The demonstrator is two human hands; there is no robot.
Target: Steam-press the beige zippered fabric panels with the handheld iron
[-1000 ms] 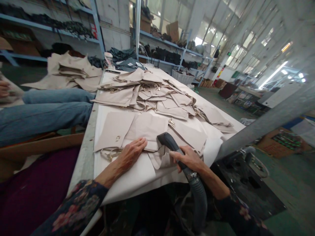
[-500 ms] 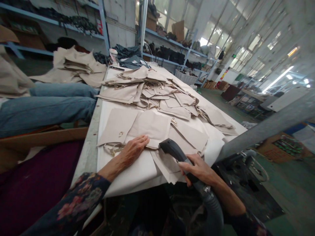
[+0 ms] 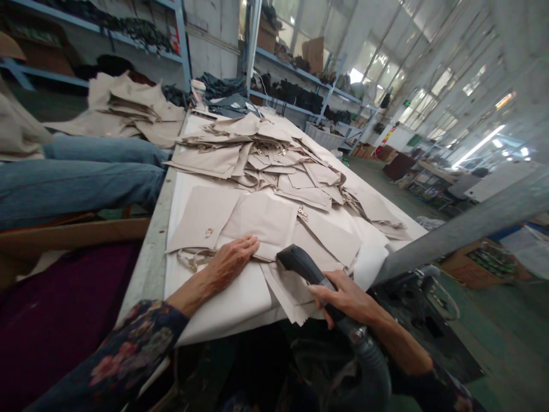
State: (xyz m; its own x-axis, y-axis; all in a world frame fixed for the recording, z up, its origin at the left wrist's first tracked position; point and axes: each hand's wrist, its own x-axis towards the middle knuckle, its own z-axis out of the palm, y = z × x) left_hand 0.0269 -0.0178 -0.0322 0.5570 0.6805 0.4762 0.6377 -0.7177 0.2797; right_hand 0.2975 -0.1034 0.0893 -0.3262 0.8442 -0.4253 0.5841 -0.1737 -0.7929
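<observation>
My left hand (image 3: 235,254) lies flat on the near edge of a beige fabric piece (image 3: 266,220), fingers stretched out and together. Wrapped around the grip of a black vacuum nozzle (image 3: 300,263) is my right hand (image 3: 347,297). A ribbed hose (image 3: 372,363) runs down from the nozzle. The nozzle's head meets the fabric piece's near edge, just right of my left fingertips; its mouth is hidden. Another beige piece with a small metal fitting (image 3: 209,233) lies to the left. Under the nozzle, a further beige piece (image 3: 289,292) hangs toward the table's front edge.
A heap of beige fabric pieces (image 3: 274,154) with metal clasps covers the white table (image 3: 227,312) farther back. At the left are a seated person's jeans-clad legs (image 3: 81,180) and a cardboard box (image 3: 86,240) with purple cloth. A grey metal bar (image 3: 463,223) slants along the right.
The view has shifted very slightly. My hands, the nozzle and the fabric piece keep nearly the same places relative to one another.
</observation>
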